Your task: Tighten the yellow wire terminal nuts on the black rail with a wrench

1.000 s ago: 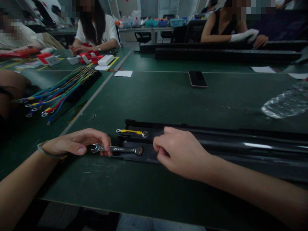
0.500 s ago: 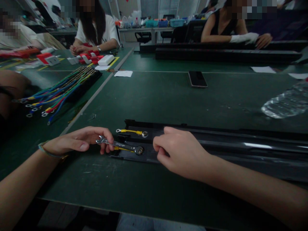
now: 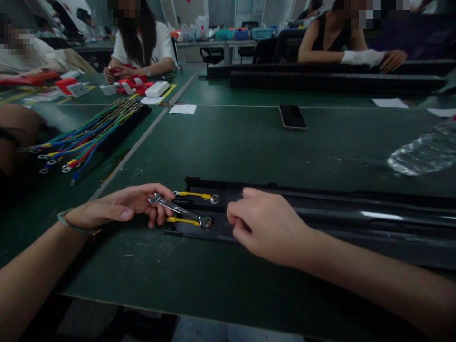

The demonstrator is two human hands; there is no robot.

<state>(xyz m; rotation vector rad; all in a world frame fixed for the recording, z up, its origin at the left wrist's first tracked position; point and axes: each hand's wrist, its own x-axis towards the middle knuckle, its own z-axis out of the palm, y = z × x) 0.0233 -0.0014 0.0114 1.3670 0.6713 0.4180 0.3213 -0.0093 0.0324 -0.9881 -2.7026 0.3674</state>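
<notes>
A combination wrench (image 3: 178,209) has its ring end around a fastener in the near channel of a long black plastic housing (image 3: 223,230). Its open end lies across the fingers of my left hand (image 3: 142,205), which touch it from behind while the thumb stands apart. My right hand (image 3: 265,223) rests on the housing to the right of the fasteners, fingers curled; what they grip is hidden. One short yellow lead (image 3: 195,194) with ring terminals runs to a bolt (image 3: 214,199) in the far channel. Another yellow lead (image 3: 183,221) runs under the wrench's ring end.
Coloured leads with ring terminals (image 3: 92,135) lie at the left. Farther back are a phone (image 3: 293,117), a paper slip (image 3: 183,109) and a white box (image 3: 157,89). A clear plastic bottle (image 3: 423,149) lies at right. Other people sit across the table behind more black housings (image 3: 320,81).
The wrench's open end has swung slightly away from me and to the right, with my left fingers moving along. My right hand has stayed in place.
</notes>
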